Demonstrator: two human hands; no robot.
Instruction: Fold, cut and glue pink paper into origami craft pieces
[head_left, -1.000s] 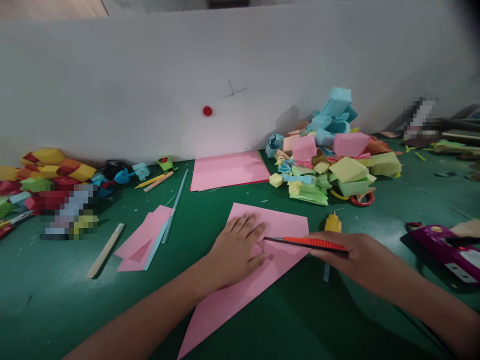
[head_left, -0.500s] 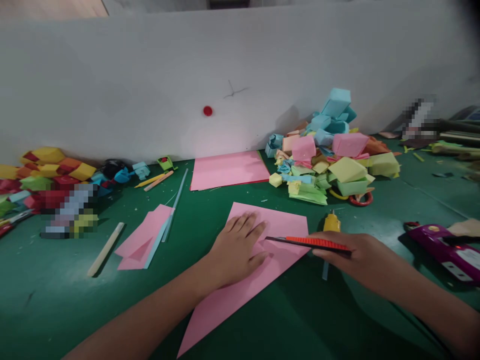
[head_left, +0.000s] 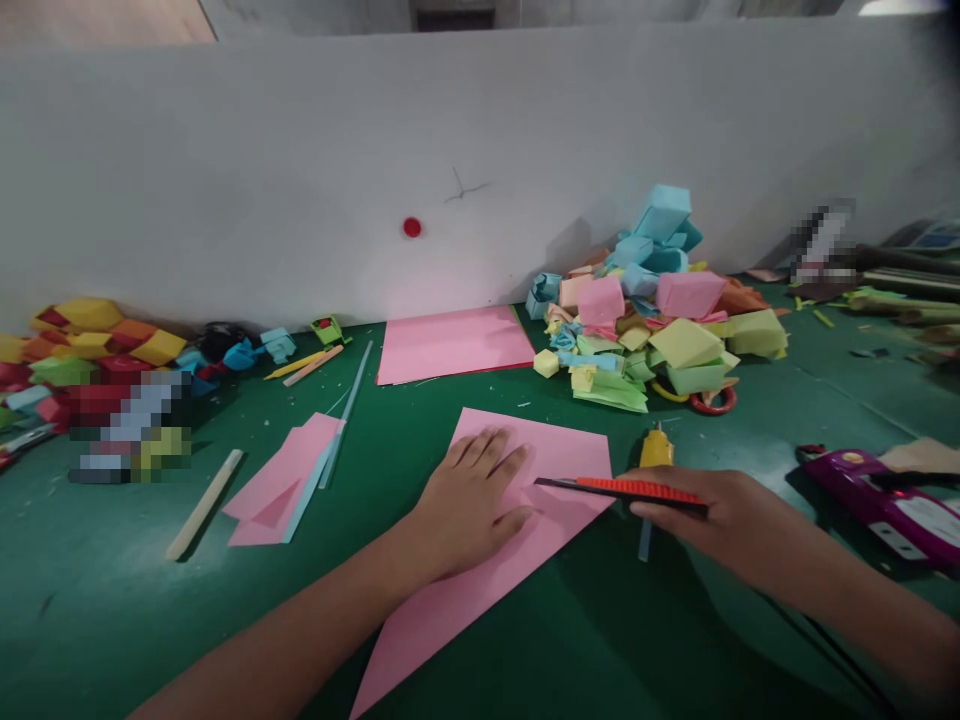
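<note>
A pink paper sheet [head_left: 559, 455], folded into a long triangle, lies on the green mat [head_left: 225, 620] in front of me. My left hand [head_left: 469, 495] lies flat on it with fingers spread, pressing it down. My right hand [head_left: 709, 515] is closed round a red and black utility knife [head_left: 622, 487]. The knife's tip points left and rests on the paper just right of my left fingers. A yellow glue gun [head_left: 654, 452] lies on the mat behind my right hand.
Another pink sheet [head_left: 454, 343] lies by the white wall [head_left: 300, 180]. Folded paper pieces are heaped at the right [head_left: 652, 320] and at the left [head_left: 82, 350]. Pink offcuts [head_left: 281, 485], a wooden stick [head_left: 204, 503] and a purple tool [head_left: 889, 500] lie around.
The view has shifted slightly. Both hands, the knife and the pink sheet stay in nearly the same place.
</note>
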